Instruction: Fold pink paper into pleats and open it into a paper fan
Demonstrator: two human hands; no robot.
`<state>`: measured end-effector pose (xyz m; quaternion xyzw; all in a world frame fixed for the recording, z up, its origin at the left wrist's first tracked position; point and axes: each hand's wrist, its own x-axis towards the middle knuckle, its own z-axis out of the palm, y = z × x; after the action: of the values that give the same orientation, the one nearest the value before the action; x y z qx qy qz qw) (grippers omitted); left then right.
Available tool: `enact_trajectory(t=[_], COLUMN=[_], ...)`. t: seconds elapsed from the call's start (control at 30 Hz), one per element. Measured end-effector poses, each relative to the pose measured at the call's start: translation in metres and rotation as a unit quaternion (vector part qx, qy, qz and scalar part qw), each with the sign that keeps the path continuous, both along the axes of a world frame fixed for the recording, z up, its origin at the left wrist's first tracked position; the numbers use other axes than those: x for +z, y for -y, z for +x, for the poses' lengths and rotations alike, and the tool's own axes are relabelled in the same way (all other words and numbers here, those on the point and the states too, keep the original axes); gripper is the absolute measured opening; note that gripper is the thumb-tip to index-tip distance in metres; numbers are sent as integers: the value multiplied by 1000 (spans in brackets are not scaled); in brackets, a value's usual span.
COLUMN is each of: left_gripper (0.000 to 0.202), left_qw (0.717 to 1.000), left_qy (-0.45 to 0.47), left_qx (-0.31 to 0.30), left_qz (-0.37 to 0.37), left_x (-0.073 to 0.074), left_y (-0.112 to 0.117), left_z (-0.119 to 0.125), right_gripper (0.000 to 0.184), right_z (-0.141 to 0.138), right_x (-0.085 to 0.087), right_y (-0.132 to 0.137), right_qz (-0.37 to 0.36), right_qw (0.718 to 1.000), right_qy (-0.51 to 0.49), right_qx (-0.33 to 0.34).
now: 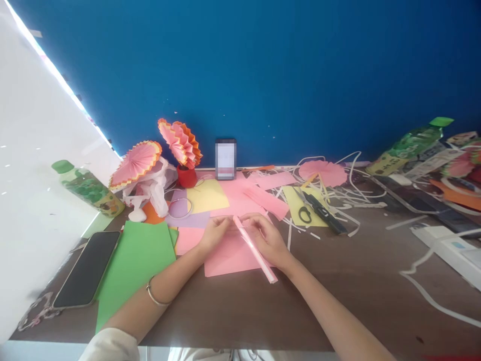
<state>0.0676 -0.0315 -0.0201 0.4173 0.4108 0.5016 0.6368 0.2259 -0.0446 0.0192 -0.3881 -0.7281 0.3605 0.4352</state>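
Observation:
A narrow pink folded paper strip (257, 253) with pale edges slants toward me over flat pink sheets. My right hand (269, 241) is closed around its upper part, with the thumb and fingertips near the far end. Close by on the other side, my left hand (217, 234) has its fingers pinched together beside that same end. What lies between those left fingertips is too small to make out. Under both hands rests a pink sheet (218, 263). Yellow paper (208, 195) and purple paper (188, 219) lie just beyond, with a thin wire ring (180, 208) on the purple.
Green paper (131, 265) and a dark phone (88, 268) lie left. A propped phone (226, 160) stands by the blue wall, near pleated paper flowers (182, 143). Scissors (304, 213), a black-handled tool (325, 213), paper scraps, bottles (409, 145) and a power strip (451, 250) sit right.

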Motion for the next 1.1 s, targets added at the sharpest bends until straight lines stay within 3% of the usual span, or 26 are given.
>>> enact_trajectory(t=[0.13,0.43,0.6,0.7,0.8,0.87,0.93,1.0,1.03,1.1], left_gripper=[37,28,25,22,21,21,22,24,24,25], left_qw=[998,973,963,960,962,963,965,967,968,970], left_qy=[42,64,65,66,62,55,47,39,37,33], left_qx=[43,222,260,270,267,264,259,253,249,240], left_qz=[-33,-2,15,14,6,3,6,9,10,10], left_x=[0,5,3,2,1,0,-1,-2,-2,-1], left_y=[-6,-30,-38,-40,-40,-40,-39,-37,-36,-34], left_z=[-5,-39,-55,-58,-56,-54,-52,-50,-48,-46], right_gripper=[15,22,20,23,27,27,26,28,28,25], right_z=[5,32,51,63,76,85,89,83,76,55], right_x=[5,7,6,0,-10,-15,-17,-17,-16,-13], right_y=[-2,-25,-36,-46,-59,-65,-66,-61,-56,-42], right_qz=[-51,-133,-174,-168,-93,-26,66,143,159,145], right_qw=[995,967,943,932,903,893,896,882,887,935], right_qy=[-86,-214,-281,-297,-315,-270,-118,43,101,149], right_qx=[-17,-27,-41,-123,-278,-360,-422,-446,-422,-286])
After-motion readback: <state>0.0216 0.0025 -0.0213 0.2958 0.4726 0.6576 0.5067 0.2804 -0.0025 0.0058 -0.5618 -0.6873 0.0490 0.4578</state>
